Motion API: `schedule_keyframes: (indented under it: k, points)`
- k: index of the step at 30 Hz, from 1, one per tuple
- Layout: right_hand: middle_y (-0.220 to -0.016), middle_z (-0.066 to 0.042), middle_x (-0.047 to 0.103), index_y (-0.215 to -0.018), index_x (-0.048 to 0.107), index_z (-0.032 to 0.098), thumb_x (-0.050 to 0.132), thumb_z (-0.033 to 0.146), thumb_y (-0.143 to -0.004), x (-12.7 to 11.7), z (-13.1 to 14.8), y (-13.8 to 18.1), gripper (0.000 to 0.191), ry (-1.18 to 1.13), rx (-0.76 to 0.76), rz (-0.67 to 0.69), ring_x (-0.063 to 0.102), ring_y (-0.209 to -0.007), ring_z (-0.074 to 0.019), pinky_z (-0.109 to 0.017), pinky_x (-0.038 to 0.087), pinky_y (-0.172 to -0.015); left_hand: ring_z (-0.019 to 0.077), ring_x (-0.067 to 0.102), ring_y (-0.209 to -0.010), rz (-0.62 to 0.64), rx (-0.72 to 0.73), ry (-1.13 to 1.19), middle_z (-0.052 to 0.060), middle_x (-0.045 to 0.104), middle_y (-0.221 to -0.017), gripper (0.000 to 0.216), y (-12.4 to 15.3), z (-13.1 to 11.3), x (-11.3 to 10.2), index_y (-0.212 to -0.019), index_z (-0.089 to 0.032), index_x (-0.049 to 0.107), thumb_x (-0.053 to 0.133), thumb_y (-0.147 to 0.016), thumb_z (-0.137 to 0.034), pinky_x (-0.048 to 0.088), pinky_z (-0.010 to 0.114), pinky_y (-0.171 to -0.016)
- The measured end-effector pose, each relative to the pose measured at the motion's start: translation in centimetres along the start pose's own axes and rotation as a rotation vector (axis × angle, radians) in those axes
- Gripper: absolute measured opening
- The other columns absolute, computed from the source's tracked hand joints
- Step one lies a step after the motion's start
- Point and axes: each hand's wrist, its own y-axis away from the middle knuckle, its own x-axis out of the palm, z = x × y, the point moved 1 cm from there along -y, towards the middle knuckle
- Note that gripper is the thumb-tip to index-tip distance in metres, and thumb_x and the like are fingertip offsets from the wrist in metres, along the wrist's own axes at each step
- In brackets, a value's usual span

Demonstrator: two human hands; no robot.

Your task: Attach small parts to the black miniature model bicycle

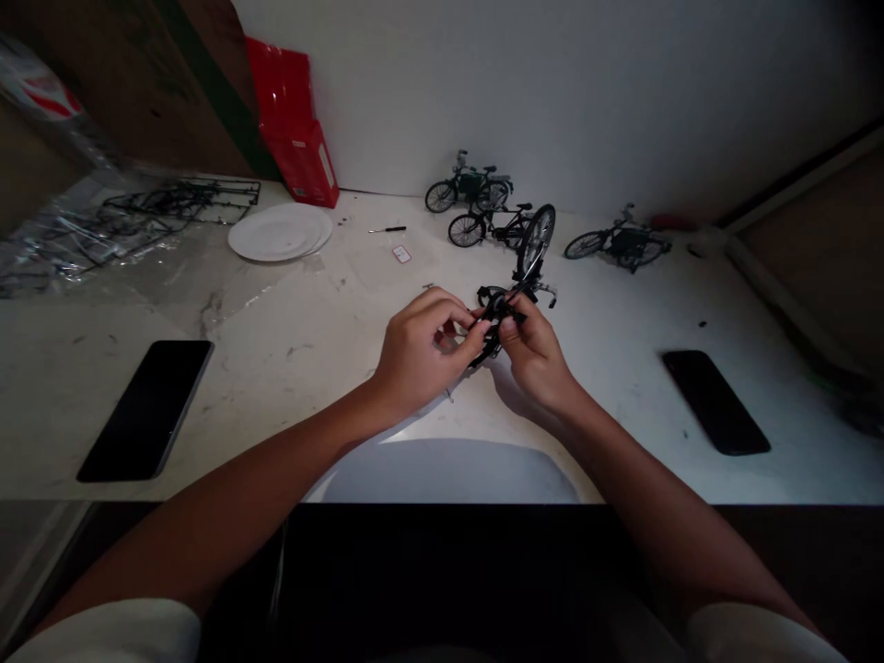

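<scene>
Between my two hands is a black model bicycle [537, 241], held above the table with one spoked wheel pointing up and away from me. My left hand [424, 345] pinches its near part with thumb and forefinger. My right hand [535, 350] grips the frame from the other side, thumb and fingers closed on it. The fingers cover much of the frame and the nearer wheel, so the exact spot being gripped is hard to make out. Handlebars jut out to the right of the upright wheel.
Several finished-looking model bicycles [468, 187] stand at the back; another bicycle [618, 244] is at the right. A small screwdriver [388, 229], white plates [276, 230], a red box [296, 147] and plastic-wrapped parts [103, 230] lie left. Phones [148, 410] flank my arms.
</scene>
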Motion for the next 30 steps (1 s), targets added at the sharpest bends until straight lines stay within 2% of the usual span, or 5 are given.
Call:
schedule_keyframes:
  k: [4,9,19,26,30]
  points:
    - [-0.103,-0.006,0.060,-0.105,0.056,0.028,0.054,0.072,-0.104,-0.06,0.30,-0.07,0.044,0.066,-0.068,-0.008,0.055,-0.098,-0.0262,-0.045,0.049,-0.094,0.0124,0.055,-0.067,0.035,0.115,-0.163,0.001,0.065,-0.082,0.018,-0.43,-0.17,-0.34,-0.082,-0.021,0.061,0.070,-0.097,-0.021,0.046,0.028,-0.065]
    - [-0.104,-0.007,0.059,-0.105,0.056,0.027,0.054,0.070,-0.105,0.15,0.34,-0.06,0.043,0.067,-0.084,-0.019,0.056,-0.099,-0.0266,-0.045,0.047,-0.093,0.0124,0.054,-0.067,0.113,0.102,-0.132,0.000,0.061,-0.080,0.023,-0.21,0.18,-0.16,-0.081,-0.022,0.056,0.066,-0.101,-0.026,0.045,0.028,-0.065]
    - [-0.100,-0.005,0.060,-0.100,0.054,0.027,0.059,0.074,-0.101,0.52,0.48,-0.05,0.047,-0.034,-0.052,-0.043,0.056,-0.093,-0.0244,-0.042,0.050,-0.089,0.0127,0.066,-0.074,-0.027,0.213,-0.089,0.004,0.077,-0.098,0.006,0.27,0.07,-0.37,-0.101,-0.024,0.080,0.077,-0.099,-0.028,0.055,0.026,-0.066]
    - [-0.096,-0.004,0.059,-0.100,0.056,0.027,0.063,0.077,-0.097,0.83,0.73,-0.03,0.051,-0.112,-0.021,-0.063,0.056,-0.091,-0.0235,-0.040,0.051,-0.086,0.0124,0.064,-0.073,0.020,0.266,0.027,0.004,0.072,-0.092,0.010,-0.31,0.65,-0.26,-0.104,-0.025,0.084,0.077,-0.100,-0.030,0.053,0.026,-0.065]
    - [-0.094,-0.004,0.062,-0.099,0.058,0.027,0.063,0.080,-0.095,0.88,0.95,0.09,0.053,-0.141,0.014,-0.043,0.058,-0.088,-0.0235,-0.040,0.052,-0.083,0.0142,0.065,-0.077,0.050,0.258,-0.022,0.005,0.071,-0.093,0.013,-0.63,0.71,-0.59,-0.100,-0.024,0.082,0.073,-0.103,-0.034,0.053,0.027,-0.067]
